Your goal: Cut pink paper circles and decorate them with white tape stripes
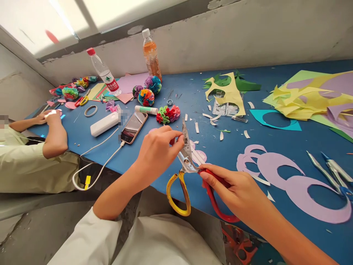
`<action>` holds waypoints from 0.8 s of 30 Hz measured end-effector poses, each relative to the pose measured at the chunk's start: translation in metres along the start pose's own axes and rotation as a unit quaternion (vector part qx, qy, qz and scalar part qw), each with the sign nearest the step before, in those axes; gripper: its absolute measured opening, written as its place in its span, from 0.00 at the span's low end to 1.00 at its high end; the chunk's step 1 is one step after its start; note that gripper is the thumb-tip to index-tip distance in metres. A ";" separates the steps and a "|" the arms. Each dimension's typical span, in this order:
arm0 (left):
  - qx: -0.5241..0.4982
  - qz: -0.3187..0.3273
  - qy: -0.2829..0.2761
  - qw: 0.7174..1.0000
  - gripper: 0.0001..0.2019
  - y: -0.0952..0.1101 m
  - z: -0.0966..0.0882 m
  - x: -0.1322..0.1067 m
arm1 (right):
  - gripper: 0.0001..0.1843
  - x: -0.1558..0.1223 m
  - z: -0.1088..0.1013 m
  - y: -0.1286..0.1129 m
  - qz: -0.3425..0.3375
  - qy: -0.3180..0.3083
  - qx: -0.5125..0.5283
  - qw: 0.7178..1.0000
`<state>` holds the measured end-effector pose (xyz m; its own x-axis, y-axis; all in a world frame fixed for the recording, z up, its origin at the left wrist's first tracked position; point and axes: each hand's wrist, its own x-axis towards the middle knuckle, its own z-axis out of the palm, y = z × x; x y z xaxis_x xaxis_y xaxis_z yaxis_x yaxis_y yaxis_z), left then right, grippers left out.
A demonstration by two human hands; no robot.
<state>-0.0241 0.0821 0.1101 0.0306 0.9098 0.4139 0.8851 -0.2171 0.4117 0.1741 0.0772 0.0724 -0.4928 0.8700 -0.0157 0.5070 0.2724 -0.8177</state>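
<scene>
A large pair of scissors [187,162] with one yellow and one red handle is spread open above the table's front edge. My right hand [234,186] is closed around the red handle; the yellow loop hangs free. My left hand [157,151] is closed at the blades, thumb and fingers pinched on the left one, which they partly cover. The other blade, marked with dark smudges, points up and away. Beneath the scissors lie pale pink paper circles [200,156] and white strips, partly hidden. Purple paper with round cutouts [278,165] lies right of the scissors.
A phone [134,127] on a white cable, a white power bank [104,124], a glue stick [146,110] and crinkled paper flowers [146,97] lie left. Behind stand two bottles [151,55]. Yellow paper scraps [298,101] and a compass [336,171] lie right. A co-worker's arms [55,129] rest far left.
</scene>
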 end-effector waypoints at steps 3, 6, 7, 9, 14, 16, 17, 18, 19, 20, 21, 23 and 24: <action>0.045 -0.017 -0.010 0.999 0.10 0.006 0.001 0.003 | 0.17 0.000 0.000 0.001 0.001 0.004 -0.007 1.000; 0.101 -0.018 -0.022 0.994 0.12 0.011 0.002 0.008 | 0.17 0.000 0.000 0.002 0.000 0.000 -0.009 1.000; 0.116 -0.011 -0.026 0.993 0.12 0.012 0.002 0.009 | 0.17 -0.001 0.000 0.002 0.001 -0.002 -0.009 1.000; 0.136 0.008 -0.030 0.990 0.13 0.012 0.003 0.011 | 0.17 -0.001 0.000 0.002 0.003 -0.002 -0.007 1.000; 0.166 0.060 -0.005 0.984 0.13 0.009 0.005 0.010 | 0.16 0.000 -0.001 0.002 0.002 -0.001 0.002 1.000; 0.180 0.085 0.006 0.980 0.12 0.008 0.005 0.009 | 0.16 0.000 -0.002 0.002 0.005 -0.004 0.003 1.000; 0.189 0.098 0.009 0.977 0.12 0.007 0.004 0.009 | 0.17 0.000 -0.002 0.001 0.007 -0.004 0.003 1.000; 0.199 0.109 0.011 0.974 0.12 0.007 0.004 0.010 | 0.17 -0.001 -0.002 0.001 0.009 -0.005 0.004 1.000; 0.210 0.120 0.014 0.970 0.12 0.006 0.003 0.011 | 0.18 -0.001 -0.002 0.001 0.011 -0.006 0.007 1.000; 0.220 0.129 0.020 0.967 0.13 0.004 0.001 0.012 | 0.18 -0.001 -0.001 0.001 0.013 -0.006 0.010 1.000; 0.227 0.137 0.032 0.964 0.13 0.003 -0.001 0.014 | 0.19 0.000 -0.001 0.001 0.016 -0.008 0.013 1.000; 0.221 0.149 0.058 0.962 0.12 -0.002 -0.006 0.018 | 0.19 0.000 0.000 0.002 0.020 -0.011 0.017 1.000; 0.207 0.154 0.065 0.964 0.12 -0.005 -0.009 0.020 | 0.19 0.000 0.000 0.002 0.020 -0.012 0.017 1.000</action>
<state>-0.0324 0.0984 0.1241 0.2874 0.7664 0.5745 0.9534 -0.2866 -0.0947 0.1756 0.0777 0.0705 -0.4892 0.8699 -0.0624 0.5023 0.2226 -0.8355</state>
